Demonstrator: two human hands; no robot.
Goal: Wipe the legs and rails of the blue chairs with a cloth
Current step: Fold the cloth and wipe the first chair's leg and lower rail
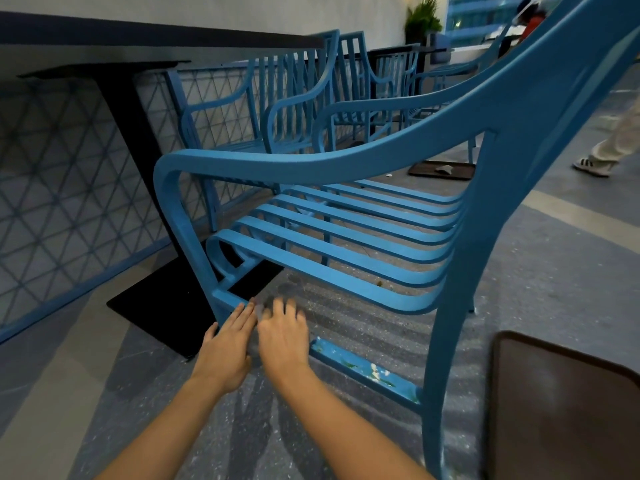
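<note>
Head view, hands: left hand (227,348) and right hand (282,336) are side by side, low down at the front end of the nearest blue chair (346,216), fingers spread and blurred.
Grip: honestly can't tell. There's a pale grey smudge between the fingers that might be the cloth (261,310), but it's too blurry to say either hand has hold of it.
Lower side rail (367,370): this is the bit that matters. It runs from under the hands off to the right and toward the camera, ending at the back leg (446,341). Long axis is basically front leg to back leg.
Dirt: white and greenish specks sit on the rail just right of the right hand, so the grubby stretch looks like it's not wiped yet.
Which hand: right hand is nearer the mess, so I'd guess it slides along the rail rightward.
Front leg (187,237): just above the left hand, curving up into the armrest.
Table base (156,306): black plate right beside the front leg, tight squeeze on that side.
Farther back: more blue chairs (298,98) lined up along the wall, a brown tray (443,169) on the floor, someone's feet at far right.
</note>
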